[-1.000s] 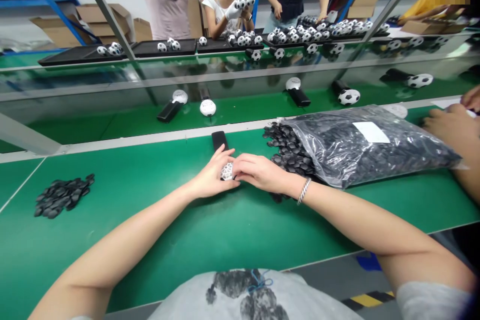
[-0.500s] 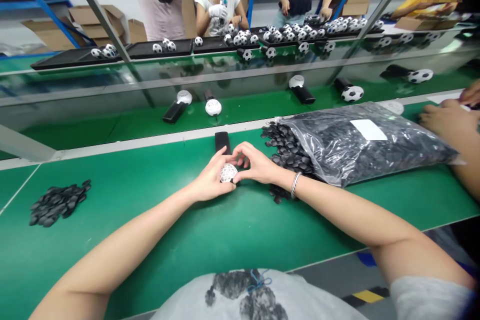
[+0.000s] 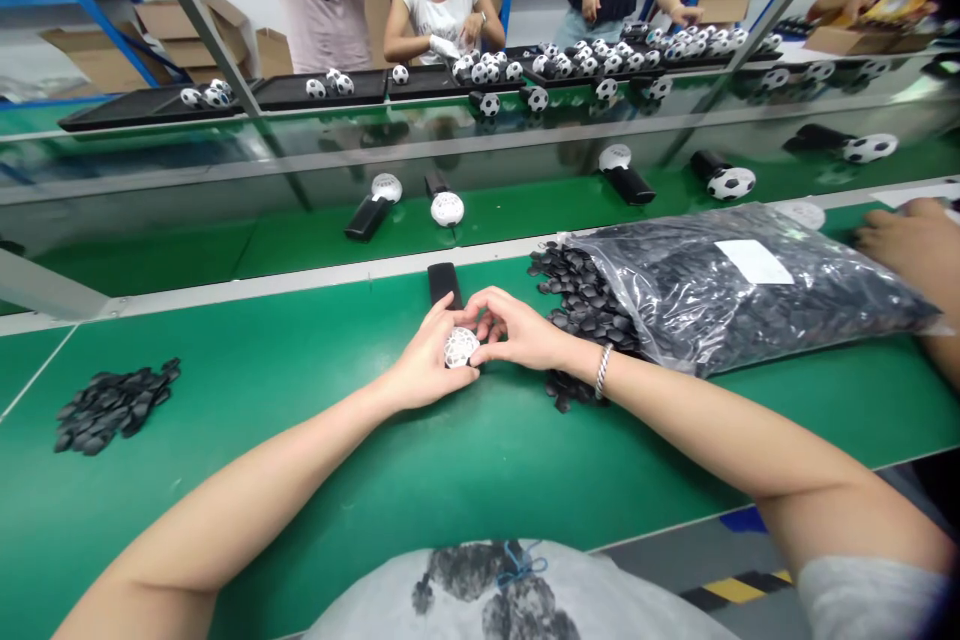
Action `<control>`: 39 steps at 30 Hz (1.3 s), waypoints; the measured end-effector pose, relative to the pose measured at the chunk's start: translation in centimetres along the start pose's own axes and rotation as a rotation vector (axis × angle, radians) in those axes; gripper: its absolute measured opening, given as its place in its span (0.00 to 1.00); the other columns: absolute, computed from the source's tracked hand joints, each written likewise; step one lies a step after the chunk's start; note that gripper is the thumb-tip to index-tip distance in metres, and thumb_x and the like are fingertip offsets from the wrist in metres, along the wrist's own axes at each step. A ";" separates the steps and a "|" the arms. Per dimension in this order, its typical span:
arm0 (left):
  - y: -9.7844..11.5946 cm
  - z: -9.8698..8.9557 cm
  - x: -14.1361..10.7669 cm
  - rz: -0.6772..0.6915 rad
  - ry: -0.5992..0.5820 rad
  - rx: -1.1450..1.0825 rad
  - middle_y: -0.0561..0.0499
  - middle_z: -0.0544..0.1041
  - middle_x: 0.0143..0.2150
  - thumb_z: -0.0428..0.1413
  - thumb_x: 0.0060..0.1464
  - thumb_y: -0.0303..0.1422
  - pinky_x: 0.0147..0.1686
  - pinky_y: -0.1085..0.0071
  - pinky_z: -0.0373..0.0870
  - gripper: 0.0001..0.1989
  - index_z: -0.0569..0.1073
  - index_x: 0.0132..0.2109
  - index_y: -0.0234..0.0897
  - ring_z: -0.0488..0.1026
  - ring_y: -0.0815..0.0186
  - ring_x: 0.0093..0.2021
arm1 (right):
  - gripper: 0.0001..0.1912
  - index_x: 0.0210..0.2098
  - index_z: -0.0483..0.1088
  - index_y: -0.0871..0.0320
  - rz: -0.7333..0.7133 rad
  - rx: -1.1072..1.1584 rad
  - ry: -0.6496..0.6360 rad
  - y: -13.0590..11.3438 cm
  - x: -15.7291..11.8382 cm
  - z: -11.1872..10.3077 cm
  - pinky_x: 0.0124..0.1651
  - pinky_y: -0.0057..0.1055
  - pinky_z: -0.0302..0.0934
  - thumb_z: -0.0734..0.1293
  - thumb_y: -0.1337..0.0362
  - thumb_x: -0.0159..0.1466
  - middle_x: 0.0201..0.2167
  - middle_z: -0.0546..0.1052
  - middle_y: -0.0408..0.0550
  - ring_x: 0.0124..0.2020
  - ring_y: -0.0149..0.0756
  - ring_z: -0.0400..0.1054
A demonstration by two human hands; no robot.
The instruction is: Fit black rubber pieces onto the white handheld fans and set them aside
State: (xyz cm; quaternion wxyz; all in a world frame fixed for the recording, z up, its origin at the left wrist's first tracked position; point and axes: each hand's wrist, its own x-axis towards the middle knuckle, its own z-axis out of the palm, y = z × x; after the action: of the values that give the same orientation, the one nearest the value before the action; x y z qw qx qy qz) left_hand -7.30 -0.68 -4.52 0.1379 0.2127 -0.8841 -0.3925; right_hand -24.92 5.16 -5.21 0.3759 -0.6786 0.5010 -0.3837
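A white openwork ball head (image 3: 461, 348) on a black handle (image 3: 445, 284) lies on the green bench in front of me, the handle pointing away. My left hand (image 3: 426, 362) is curled around the ball's left side, thumb along the near edge. At the right edge of the ball, my right hand (image 3: 517, 328) has its thumb and fingers bent together in a pinch. Whatever sits between those fingertips is too small to make out. Loose black patches (image 3: 581, 305) spill out beside my right wrist from a clear plastic bag (image 3: 690, 320).
To my left lies a pile of black patches (image 3: 112, 407). Beyond the bench edge, a green belt (image 3: 300, 240) carries several ball-headed pieces, some white, some football-patterned. Co-workers stand or sit behind black trays (image 3: 322, 105). Another person's hand (image 3: 907, 238) rests at far right.
The pieces on the belt have shifted to the right. A seated co-worker across has lowered a gloved hand to the tray. My hands stay on the ball, with only slight finger movement.
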 end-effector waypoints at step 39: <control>-2.1 -3.7 -1.5 -0.042 -0.086 0.032 0.49 0.61 0.51 0.55 0.40 0.27 0.53 0.64 0.58 0.29 0.61 0.52 0.41 0.61 0.59 0.52 | 0.03 0.32 0.67 0.59 -0.007 -0.401 -0.069 -1.8 -1.0 0.3 0.34 0.23 0.56 0.62 0.66 0.59 0.29 0.73 0.42 0.30 0.28 0.65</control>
State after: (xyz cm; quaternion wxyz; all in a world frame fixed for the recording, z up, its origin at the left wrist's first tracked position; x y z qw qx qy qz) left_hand -3.89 -3.52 -3.83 0.0881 0.2165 -0.8908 -0.3897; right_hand -24.16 6.54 -3.84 0.2489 -0.7543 0.5519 -0.2540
